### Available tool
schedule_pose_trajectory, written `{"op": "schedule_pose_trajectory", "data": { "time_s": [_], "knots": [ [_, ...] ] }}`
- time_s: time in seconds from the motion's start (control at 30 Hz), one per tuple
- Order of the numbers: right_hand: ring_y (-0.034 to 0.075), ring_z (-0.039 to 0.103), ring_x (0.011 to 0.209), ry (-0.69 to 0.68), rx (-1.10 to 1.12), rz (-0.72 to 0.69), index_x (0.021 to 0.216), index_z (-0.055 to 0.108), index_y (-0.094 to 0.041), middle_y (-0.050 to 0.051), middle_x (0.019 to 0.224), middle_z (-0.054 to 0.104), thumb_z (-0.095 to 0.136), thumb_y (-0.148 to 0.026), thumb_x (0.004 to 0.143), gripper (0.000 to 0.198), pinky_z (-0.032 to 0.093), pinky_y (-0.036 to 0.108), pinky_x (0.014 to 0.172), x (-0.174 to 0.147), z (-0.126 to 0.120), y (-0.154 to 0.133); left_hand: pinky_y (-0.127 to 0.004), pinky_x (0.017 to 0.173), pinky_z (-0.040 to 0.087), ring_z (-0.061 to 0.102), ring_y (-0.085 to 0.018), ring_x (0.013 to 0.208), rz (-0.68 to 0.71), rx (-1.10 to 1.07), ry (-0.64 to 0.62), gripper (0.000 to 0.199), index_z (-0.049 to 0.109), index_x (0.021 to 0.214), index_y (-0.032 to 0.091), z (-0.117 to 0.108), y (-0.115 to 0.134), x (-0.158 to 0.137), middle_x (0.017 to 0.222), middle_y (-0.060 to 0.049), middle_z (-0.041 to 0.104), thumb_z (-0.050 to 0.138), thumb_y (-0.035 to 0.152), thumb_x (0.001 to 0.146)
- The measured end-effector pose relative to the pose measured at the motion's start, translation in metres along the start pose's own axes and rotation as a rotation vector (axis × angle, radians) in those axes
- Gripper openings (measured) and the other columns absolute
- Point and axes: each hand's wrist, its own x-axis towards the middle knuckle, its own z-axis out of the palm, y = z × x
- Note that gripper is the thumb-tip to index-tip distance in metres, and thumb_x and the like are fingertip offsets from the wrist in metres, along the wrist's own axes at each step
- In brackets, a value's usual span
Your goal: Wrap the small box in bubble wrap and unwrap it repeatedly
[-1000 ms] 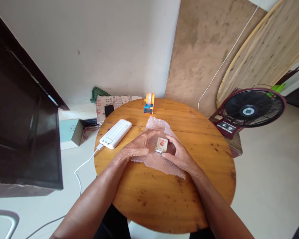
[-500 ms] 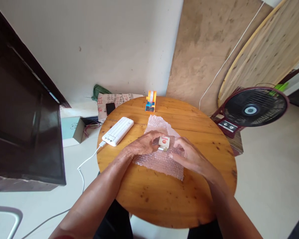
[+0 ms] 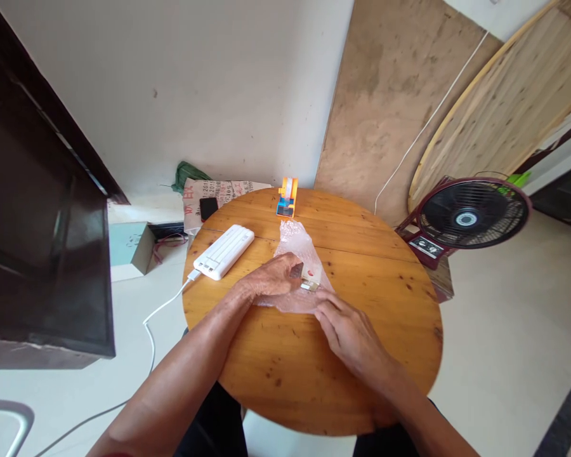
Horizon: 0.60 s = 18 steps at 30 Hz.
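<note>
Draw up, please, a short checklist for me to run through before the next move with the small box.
1. Small box on the bubble wrap: ok.
2. Left hand at the box: ok, at its left side.
3. Right hand at the wrap: ok, fingertips by its near right edge.
4. Firmness of either grip: cannot tell.
5. Wrap fully around the box: not ok, its far part lies spread out.
6. Tape dispenser upright: ok, near the table's far edge.

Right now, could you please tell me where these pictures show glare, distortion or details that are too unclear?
Head view: bright glints on the crinkled, clear plastic bubble wrap; head view: the dark, glossy cabinet at the left edge slants, probably wide-angle distortion; head view: the small, pale cardboard box shows a red mark, but any print is unreadable.
</note>
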Motion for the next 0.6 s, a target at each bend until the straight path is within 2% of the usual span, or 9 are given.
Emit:
{"op": "schedule_pose_trajectory", "data": {
  "time_s": [0.1, 0.2, 0.37, 0.43, 0.5, 0.6],
  "knots": [
    [0.028, 0.062, 0.105, -0.004, 0.065, 0.059, 0.102, 0.061, -0.022, 0.010, 0.141, 0.047, 0.036, -0.024, 0.093, 0.027, 0.050, 0.043, 0.089, 0.014, -0.015, 0.004, -0.030, 0.084, 0.047, 0.059, -0.021, 0.098, 0.006, -0.104, -0.041, 0.029, 0.062, 0.108, 0.022, -0.005, 0.003, -0.002, 0.111, -0.002, 0.064, 0.055, 0.031, 0.082],
    [0.029, 0.060, 0.110, 0.000, 0.046, 0.096, 0.102, 0.061, -0.021, 0.011, 0.143, 0.045, 0.037, -0.025, 0.093, 0.026, 0.048, 0.044, 0.091, 0.023, -0.025, 0.008, -0.030, 0.092, 0.044, 0.055, -0.021, 0.110, 0.018, -0.236, -0.098, 0.041, 0.057, 0.123, 0.027, -0.008, 0.005, -0.003, 0.122, -0.001, 0.062, 0.051, 0.046, 0.087],
    [0.026, 0.057, 0.113, 0.090, 0.090, 0.075, 0.096, 0.063, -0.020, 0.010, 0.133, 0.054, 0.036, -0.024, 0.093, 0.027, 0.044, 0.039, 0.094, 0.034, -0.030, 0.014, -0.034, 0.098, 0.039, 0.055, -0.024, 0.110, -0.003, -0.256, -0.093, 0.056, 0.065, 0.111, 0.021, -0.016, 0.009, -0.004, 0.117, -0.003, 0.065, 0.030, 0.060, 0.092],
    [0.023, 0.059, 0.107, 0.135, 0.154, 0.069, 0.093, 0.064, -0.019, 0.009, 0.120, 0.062, 0.037, -0.023, 0.092, 0.027, 0.044, 0.034, 0.090, 0.039, -0.029, 0.018, -0.034, 0.099, 0.038, 0.053, -0.024, 0.114, 0.027, -0.267, -0.100, 0.054, 0.064, 0.115, 0.021, -0.021, 0.010, -0.006, 0.120, -0.003, 0.063, 0.034, 0.059, 0.091],
    [0.019, 0.062, 0.089, 0.140, 0.218, 0.109, 0.092, 0.065, -0.019, 0.006, 0.099, 0.068, 0.039, -0.024, 0.091, 0.026, 0.045, 0.029, 0.077, 0.045, -0.028, 0.022, -0.033, 0.099, 0.038, 0.052, -0.025, 0.116, 0.054, -0.277, -0.090, 0.050, 0.061, 0.120, 0.023, -0.023, 0.008, -0.007, 0.124, -0.003, 0.061, 0.046, 0.057, 0.087],
    [0.015, 0.057, 0.066, 0.113, 0.258, 0.187, 0.087, 0.067, -0.019, 0.001, 0.074, 0.065, 0.042, -0.026, 0.089, 0.026, 0.039, 0.025, 0.060, 0.052, -0.026, 0.028, -0.032, 0.093, 0.042, 0.054, -0.025, 0.112, 0.017, -0.256, -0.028, 0.055, 0.061, 0.118, 0.023, -0.019, 0.003, -0.006, 0.122, -0.003, 0.061, 0.067, 0.052, 0.072]
  ]
}}
